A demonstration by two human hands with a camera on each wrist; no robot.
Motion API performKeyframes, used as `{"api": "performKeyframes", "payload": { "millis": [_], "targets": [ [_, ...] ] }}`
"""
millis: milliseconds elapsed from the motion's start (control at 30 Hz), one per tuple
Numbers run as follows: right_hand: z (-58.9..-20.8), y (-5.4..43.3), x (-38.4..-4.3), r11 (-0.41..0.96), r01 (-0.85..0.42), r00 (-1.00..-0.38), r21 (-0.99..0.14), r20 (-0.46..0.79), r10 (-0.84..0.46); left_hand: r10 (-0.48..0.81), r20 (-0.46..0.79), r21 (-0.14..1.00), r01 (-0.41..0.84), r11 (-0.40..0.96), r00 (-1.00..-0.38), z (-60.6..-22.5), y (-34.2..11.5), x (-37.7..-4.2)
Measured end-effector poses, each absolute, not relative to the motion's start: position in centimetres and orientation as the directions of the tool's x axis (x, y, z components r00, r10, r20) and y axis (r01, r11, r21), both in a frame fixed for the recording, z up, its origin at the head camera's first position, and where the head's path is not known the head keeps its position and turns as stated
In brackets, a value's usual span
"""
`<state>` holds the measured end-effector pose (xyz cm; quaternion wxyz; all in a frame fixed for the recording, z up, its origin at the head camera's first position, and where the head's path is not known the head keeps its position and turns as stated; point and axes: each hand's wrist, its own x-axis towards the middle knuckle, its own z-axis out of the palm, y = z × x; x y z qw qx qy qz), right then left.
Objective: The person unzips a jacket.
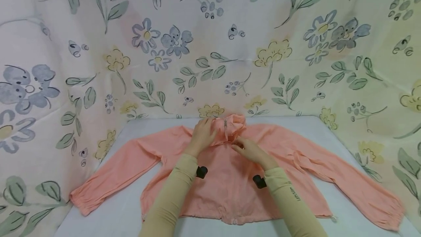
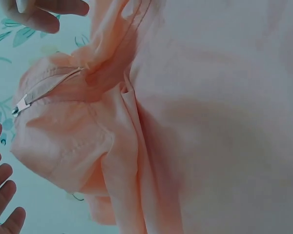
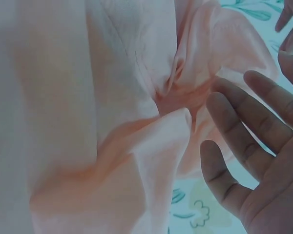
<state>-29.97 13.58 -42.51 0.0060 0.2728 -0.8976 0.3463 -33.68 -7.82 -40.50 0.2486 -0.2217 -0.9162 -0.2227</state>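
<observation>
Holding nothing, fingers loose, my left hand (image 1: 203, 136) was just left of the bunched neck (image 1: 237, 123) of the thin peach cloth jacket (image 1: 227, 182). My right hand (image 1: 251, 151), empty too, was by its near right corner. Between them, the silver zip (image 1: 225, 124) pointed away from me.

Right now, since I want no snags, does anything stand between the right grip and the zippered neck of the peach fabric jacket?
Nothing visible does: the right grip is close to the zippered neck, with no other thing between. The left grip is on the neck's opposite side.
</observation>
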Motion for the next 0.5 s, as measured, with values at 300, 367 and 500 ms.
{"api": "performKeyframes", "payload": {
  "millis": [300, 367, 500],
  "targets": [
    [-42.5, 13.7, -30.0, 0.631, -0.477, -0.861, -0.611, 0.182, -0.475, 0.263, 0.373, 0.429, 0.416, 0.802, -0.89, -40.1, -6.5, -35.4],
    [-42.4, 13.7, -30.0, 0.634, -0.478, -0.861, -0.608, 0.183, -0.475, 0.255, 0.33, 0.47, 0.392, 0.791, -0.909, -40.2, -6.3, -35.7],
    [-42.4, 13.6, -30.0, 0.625, -0.5, -0.85, -0.6, 0.201, -0.487, 0.249, 0.288, 0.539, 0.372, 0.756, -0.924, -40.4, -5.9, -36.2]
  ]
}}
